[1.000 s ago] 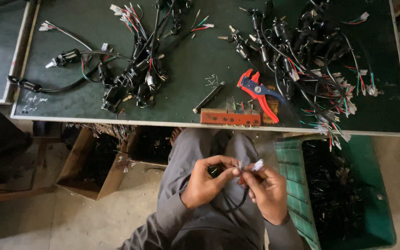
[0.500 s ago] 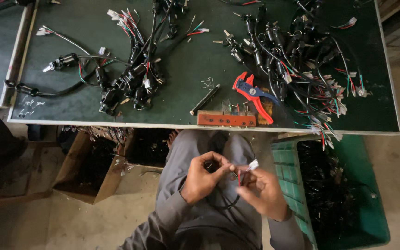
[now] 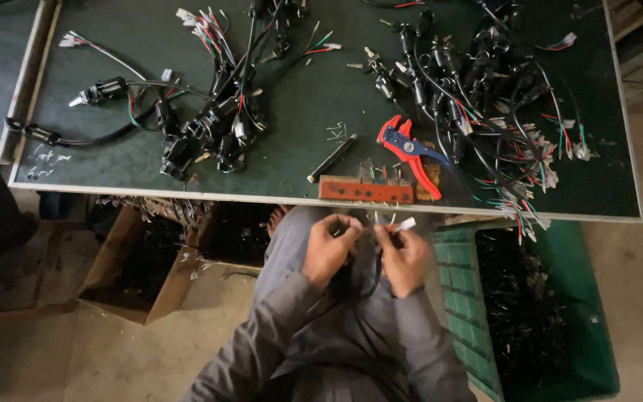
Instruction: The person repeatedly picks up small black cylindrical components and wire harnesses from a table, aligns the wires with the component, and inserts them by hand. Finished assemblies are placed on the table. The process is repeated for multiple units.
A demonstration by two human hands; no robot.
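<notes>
Dim workshop floor under a green tabletop [image 3: 292, 104]. I log, nearest first: left hand [image 3: 329, 249] and right hand [image 3: 403, 257] held together over the lap just below the tabletop edge, both pinching one black wire harness [image 3: 372, 257]; its white connector [image 3: 406, 223] sticks up. Beyond the edge: red terminal block [image 3: 366, 190], red-blue stripper [image 3: 411, 152]. Farther: harness piles. My judgement: one piece in hand, many left.

Green crate [image 3: 463, 298] cut off below; wire [image 3: 366, 275] ends blurred.
</notes>
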